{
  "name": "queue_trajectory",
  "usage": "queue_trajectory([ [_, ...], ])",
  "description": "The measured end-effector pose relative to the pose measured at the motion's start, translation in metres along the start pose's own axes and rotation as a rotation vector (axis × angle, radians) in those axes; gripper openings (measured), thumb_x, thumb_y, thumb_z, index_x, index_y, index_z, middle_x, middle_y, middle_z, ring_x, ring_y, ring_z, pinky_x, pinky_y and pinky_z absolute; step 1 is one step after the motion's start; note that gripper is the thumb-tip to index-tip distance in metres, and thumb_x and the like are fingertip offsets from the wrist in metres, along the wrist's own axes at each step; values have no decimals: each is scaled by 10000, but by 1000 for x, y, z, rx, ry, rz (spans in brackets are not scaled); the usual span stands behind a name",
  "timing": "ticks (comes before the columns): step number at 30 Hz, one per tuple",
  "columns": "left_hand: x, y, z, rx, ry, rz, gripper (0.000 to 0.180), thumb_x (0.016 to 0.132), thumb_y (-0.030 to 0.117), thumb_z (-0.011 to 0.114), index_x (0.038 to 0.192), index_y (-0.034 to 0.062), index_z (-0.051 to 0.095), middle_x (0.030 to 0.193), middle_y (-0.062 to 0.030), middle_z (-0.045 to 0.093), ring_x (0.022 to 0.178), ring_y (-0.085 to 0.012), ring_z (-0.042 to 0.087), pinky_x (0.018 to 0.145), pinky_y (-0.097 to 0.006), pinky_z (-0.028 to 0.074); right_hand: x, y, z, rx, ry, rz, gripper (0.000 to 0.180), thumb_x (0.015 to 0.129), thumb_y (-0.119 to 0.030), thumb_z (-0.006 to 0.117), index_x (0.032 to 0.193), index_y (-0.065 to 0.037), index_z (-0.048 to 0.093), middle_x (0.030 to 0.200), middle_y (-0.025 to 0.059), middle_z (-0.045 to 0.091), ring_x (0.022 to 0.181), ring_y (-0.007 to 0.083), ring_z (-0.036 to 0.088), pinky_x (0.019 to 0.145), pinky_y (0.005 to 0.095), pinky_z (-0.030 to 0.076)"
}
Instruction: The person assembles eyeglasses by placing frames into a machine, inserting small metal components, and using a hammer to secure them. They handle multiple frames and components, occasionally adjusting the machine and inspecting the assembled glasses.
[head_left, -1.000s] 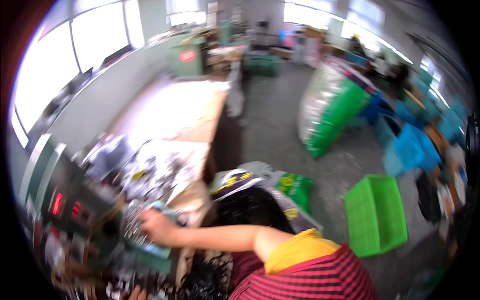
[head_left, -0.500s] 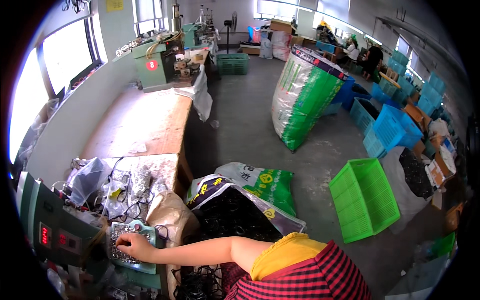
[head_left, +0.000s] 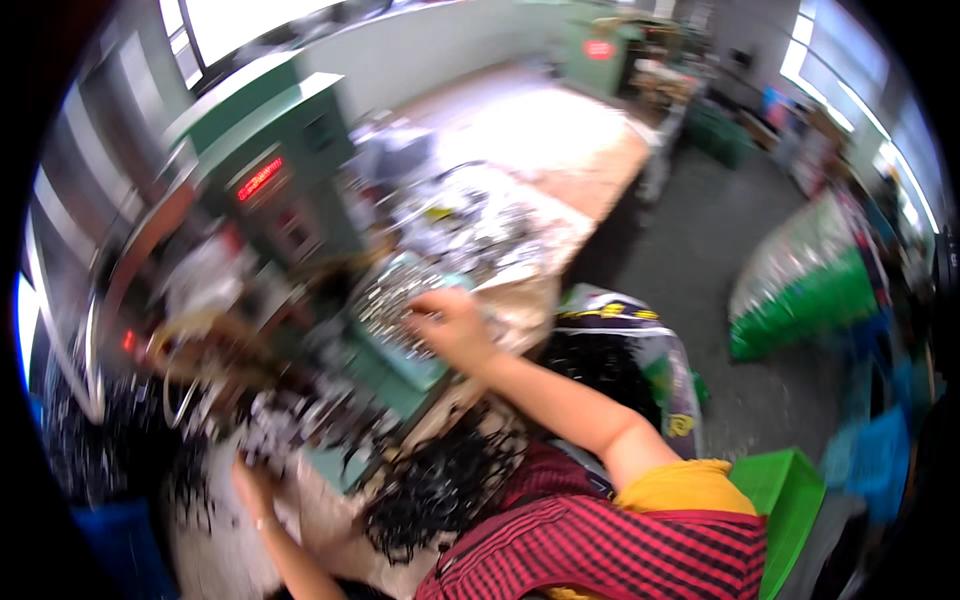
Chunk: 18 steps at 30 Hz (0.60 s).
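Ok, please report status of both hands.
Right hand over pale-green rectangular tray, small silvery pieces inside. Left hand blurred, grip unclear. Tangled black strips beside right forearm.

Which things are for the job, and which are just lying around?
Seemingly for the job:
- pale teal tray holding small shiny silvery pieces, by the right hand
- boxy green machine beside it
- tangled thin black pieces, between right and left hand

Probably just lying around:
- bright-green plastic crate
- big white-and-green sack
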<state>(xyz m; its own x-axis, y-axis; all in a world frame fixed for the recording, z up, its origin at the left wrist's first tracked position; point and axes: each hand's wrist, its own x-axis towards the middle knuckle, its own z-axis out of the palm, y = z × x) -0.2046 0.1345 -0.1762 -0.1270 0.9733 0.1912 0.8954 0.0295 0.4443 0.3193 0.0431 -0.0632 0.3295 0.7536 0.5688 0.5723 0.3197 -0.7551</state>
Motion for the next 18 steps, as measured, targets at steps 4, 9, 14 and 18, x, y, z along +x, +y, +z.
queue_trajectory([
  [4,-17,64,-38,-202,-156,-131,208,793,168,712,785,-37,677,639,-94,648,559,-169,592,531,-336,466,-10,-3,-13,-3,-62,95,192,822,-65,735,1010,-40,767,957,104,758,902,203,710,840,338,545],
  [9,-33,57,-53,-612,-42,-193,105,918,101,680,878,4,668,670,12,598,517,-71,486,474,-225,381,6,-16,8,-258,23,-255,103,794,-42,732,897,-46,739,851,107,714,819,285,669,766,379,516],
  [14,-95,75,-55,-1541,111,-182,99,1002,108,582,1066,32,591,881,-41,605,703,-101,560,585,-224,453,1,-33,19,89,-30,4,106,817,-9,701,916,-22,734,884,107,717,843,253,680,773,343,524],
  [18,-107,102,-63,-1961,-28,-166,104,1002,126,586,1090,71,588,934,-63,635,752,-136,599,618,-239,485,13,-77,31,348,-149,-35,112,828,-7,699,935,-12,731,934,102,723,874,220,691,808,325,525],
])
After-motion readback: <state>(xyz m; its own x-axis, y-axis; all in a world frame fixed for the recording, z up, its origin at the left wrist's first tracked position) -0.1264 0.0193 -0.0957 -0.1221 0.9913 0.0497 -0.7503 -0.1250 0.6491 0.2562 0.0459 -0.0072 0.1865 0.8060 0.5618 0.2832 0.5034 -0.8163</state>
